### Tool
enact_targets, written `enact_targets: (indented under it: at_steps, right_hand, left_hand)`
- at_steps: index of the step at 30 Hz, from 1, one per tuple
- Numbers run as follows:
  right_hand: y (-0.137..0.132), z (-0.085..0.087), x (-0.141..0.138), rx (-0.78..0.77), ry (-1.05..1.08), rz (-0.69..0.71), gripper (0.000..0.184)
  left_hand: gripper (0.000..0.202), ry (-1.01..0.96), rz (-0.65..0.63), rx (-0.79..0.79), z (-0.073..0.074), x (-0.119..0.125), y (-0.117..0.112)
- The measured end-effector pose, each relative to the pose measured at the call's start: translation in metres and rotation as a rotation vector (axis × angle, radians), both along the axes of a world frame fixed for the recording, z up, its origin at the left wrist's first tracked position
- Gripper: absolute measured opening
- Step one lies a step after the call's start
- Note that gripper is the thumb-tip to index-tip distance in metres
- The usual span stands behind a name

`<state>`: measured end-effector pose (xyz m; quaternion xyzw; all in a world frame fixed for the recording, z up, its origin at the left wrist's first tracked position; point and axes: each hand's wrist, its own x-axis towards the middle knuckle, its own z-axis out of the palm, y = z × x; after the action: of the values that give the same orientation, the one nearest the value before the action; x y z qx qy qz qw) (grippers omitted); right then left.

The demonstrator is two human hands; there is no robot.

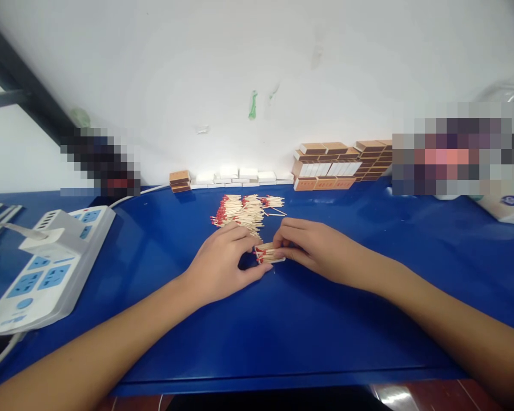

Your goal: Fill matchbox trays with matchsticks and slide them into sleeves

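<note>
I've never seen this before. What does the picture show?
No machine here: these are a person's bare hands, filmed by one camera worn on their head, looking forward and down. The left hand curls around one end of a small tray of red-tipped matches; the right hand is at its other end. Beyond, a heap of matches lies on the blue table. White boxes and stacked brown matchboxes line the wall. A power strip sits left.

Pale wall (163,68), apparently tiled floor (443,395)
</note>
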<state>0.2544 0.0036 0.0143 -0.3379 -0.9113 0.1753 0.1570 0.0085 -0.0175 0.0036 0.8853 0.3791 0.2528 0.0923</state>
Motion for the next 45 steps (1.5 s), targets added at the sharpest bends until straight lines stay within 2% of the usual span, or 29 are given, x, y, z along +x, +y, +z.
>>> enact_targets:
  at_steps: [9, 24, 31, 39, 45]
  right_hand:
    - [0.0, -0.008, -0.004, 0.032, 0.071, 0.01, 0.012]
    - [-0.002, 0.001, -0.007, 0.005, 0.098, -0.049, 0.01]
    - [-0.003, 0.003, -0.005, 0.017, 0.09, -0.059, 0.016]
    - [-0.003, 0.003, -0.007, -0.02, 0.13, -0.072, 0.01]
    - [-0.009, 0.0, -0.01, -0.079, 0.208, -0.002, 0.01]
  left_hand:
    - [0.026, 0.006, -0.009, 0.004, 0.0, 0.0, 0.0]
    - [0.027, -0.011, -0.023, 0.008, 0.0, 0.0, 0.0]
    - [0.027, -0.006, -0.023, 0.008, 0.001, 0.001, -0.001]
    - [0.027, -0.007, -0.027, 0.006, 0.0, 0.0, 0.0]
    - [0.023, 0.027, -0.042, 0.007, 0.001, 0.001, -0.002]
